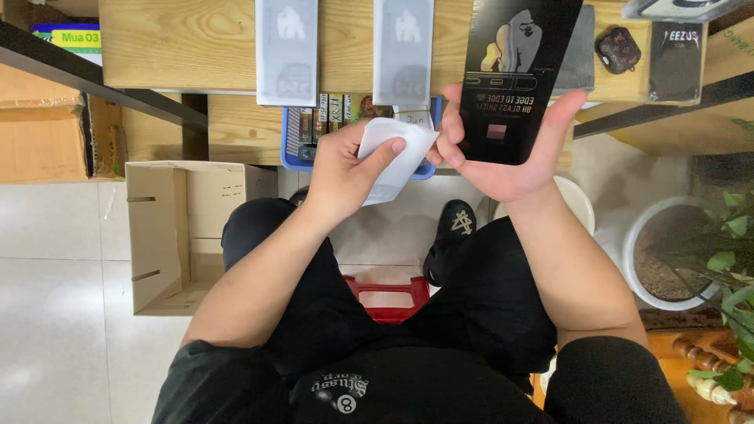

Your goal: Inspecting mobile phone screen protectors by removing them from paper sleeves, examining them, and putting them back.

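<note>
My left hand [344, 166] grips a small white packet [397, 157] between thumb and fingers, in front of the wooden table's edge. My right hand [510, 153] holds a long black flat box [514, 74] upright, its lower end in the palm and the thumb along its right side. The fingertips of my right hand also touch the white packet's right edge. Both hands are raised above my lap, close together.
Two grey flat packages [287, 51] [403, 51] lie on the wooden table [173, 43]. A blue basket [294, 145] of small items sits under its edge. An open cardboard box [169, 235] stands at left, a red stool [389, 298] below, white plant pots [667, 251] at right.
</note>
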